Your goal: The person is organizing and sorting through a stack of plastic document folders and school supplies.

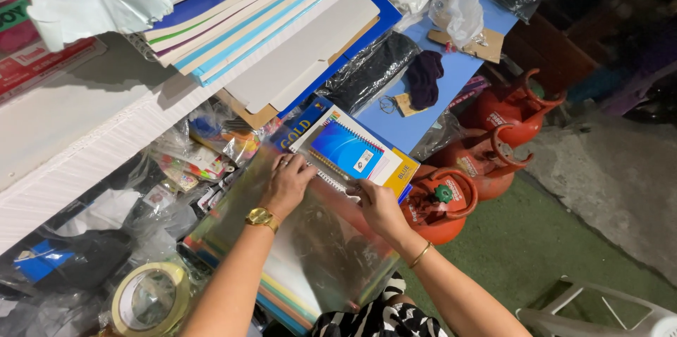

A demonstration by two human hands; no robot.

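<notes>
Seen from the head camera, a person's 2 bare hands work at a spiral-bound notebook (347, 150) with a blue cover, which lies tilted on a crowded blue table (395, 122). The left hand (288, 183), a gold watch (261, 218) at its wrist, rests just left of the notebook with its fingers curled down onto the spiral edge and onto a shiny reflective sheet (317, 245). The right hand (377, 204), a thin gold bracelet (420, 255) on its wrist, sits just below the notebook, its fingertips pinching the notebook's lower corner. The reflective sheet spreads below the notebook, over a stack of coloured paper (282, 302). Under the notebook lie 2 flat packs, 1 dark blue (300, 125) at its upper left and 1 yellow (405, 171) at its lower right. To the right of the notebook, 3 red gas cylinders (486, 154) stand on the floor beside the table. Well below and left of the notebook lies a roll of tape (150, 298). Above the notebook, a white shelf (84, 139) carries stacked paper sheets (240, 20). Above and right of the notebook, a dark cloth (423, 76) lies on the table.
</notes>
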